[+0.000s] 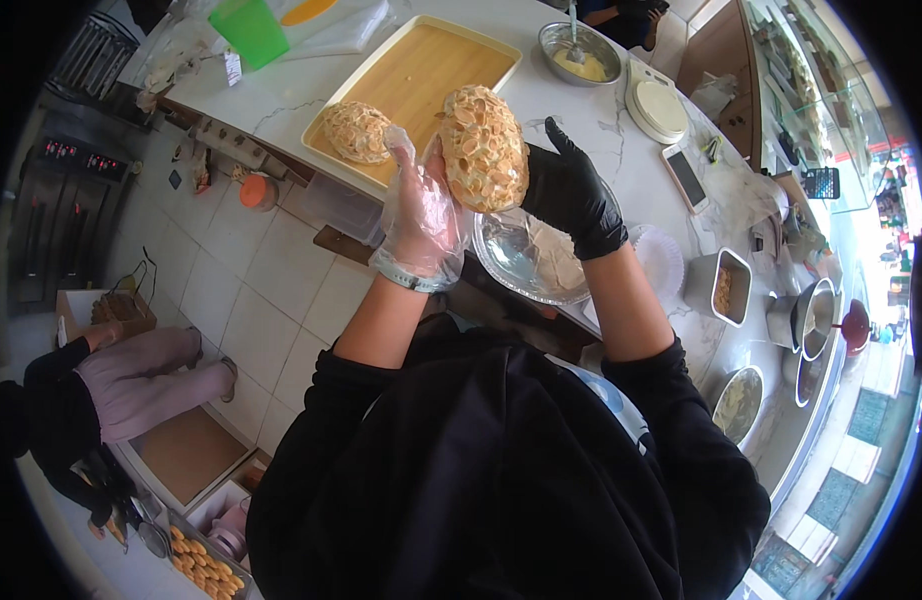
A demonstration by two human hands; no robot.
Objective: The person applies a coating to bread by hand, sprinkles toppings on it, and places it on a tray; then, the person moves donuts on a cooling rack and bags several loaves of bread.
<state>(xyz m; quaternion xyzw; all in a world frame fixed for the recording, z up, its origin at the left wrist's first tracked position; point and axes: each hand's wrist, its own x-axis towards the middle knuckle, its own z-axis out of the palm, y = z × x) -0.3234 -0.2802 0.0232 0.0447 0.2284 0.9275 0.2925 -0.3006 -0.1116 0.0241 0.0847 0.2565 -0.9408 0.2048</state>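
Note:
An oval bread roll coated in flaked nuts (483, 148) is held up between my two hands, over the front edge of the tray. My left hand (426, 215), in a clear plastic glove, supports its left side; those fingers are partly hidden behind it. On the other side, my right hand (571, 190) in a black glove presses against the roll with its thumb raised. A second nut-coated roll (356, 132) rests on the cream-coloured tray (441, 65). Beneath my hands is a round metal bowl (501, 255) with pale, flaky stuff inside.
Behind right stand a steel bowl of cream (581, 62), a round-topped scale (657, 108) and a phone (686, 178). Metal tins (719, 285) line the right counter. A green container (249, 32) stands far left. Another person (131, 385) works at the lower left.

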